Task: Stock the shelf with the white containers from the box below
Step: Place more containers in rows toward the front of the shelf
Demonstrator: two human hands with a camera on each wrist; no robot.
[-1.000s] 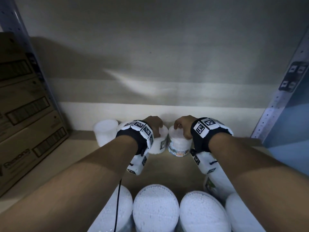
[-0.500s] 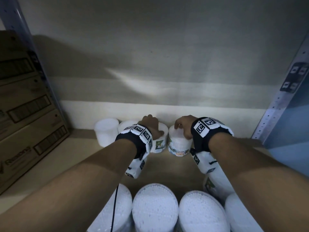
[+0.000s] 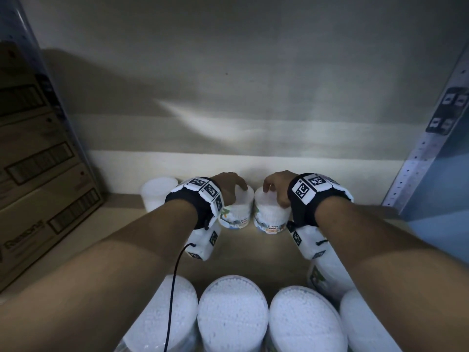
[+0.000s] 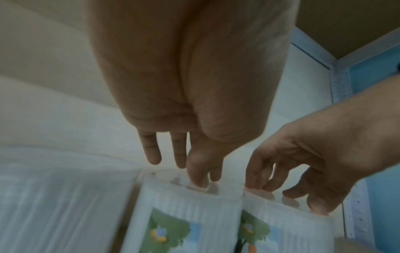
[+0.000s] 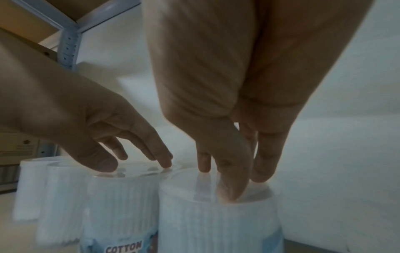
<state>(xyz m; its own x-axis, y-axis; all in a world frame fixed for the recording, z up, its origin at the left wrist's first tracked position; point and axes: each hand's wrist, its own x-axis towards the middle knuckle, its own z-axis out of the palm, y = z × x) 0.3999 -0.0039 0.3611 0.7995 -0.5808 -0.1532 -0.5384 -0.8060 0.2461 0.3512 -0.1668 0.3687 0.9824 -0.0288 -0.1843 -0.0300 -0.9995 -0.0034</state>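
Observation:
Two white cotton-bud containers stand side by side at the back of the shelf (image 3: 253, 255). My left hand (image 3: 236, 186) rests its straight fingertips on the lid of the left container (image 3: 234, 214), as the left wrist view shows: hand (image 4: 194, 171), container (image 4: 186, 208). My right hand (image 3: 271, 186) touches the lid of the right container (image 3: 272, 218) with nearly straight fingers; the right wrist view shows that hand (image 5: 229, 179) on the container (image 5: 216, 222). Neither hand wraps around a container. A third white container (image 3: 157, 194) stands to their left.
Several more white containers (image 3: 232, 311) form a row along the shelf's front, under my forearms. Stacked cardboard boxes (image 3: 38, 174) fill the left side. A perforated metal upright (image 3: 418, 161) bounds the right, and the back wall is just behind the containers.
The left container has shifted slightly under my left hand, so its label now faces me. The right hand and its container have barely moved.

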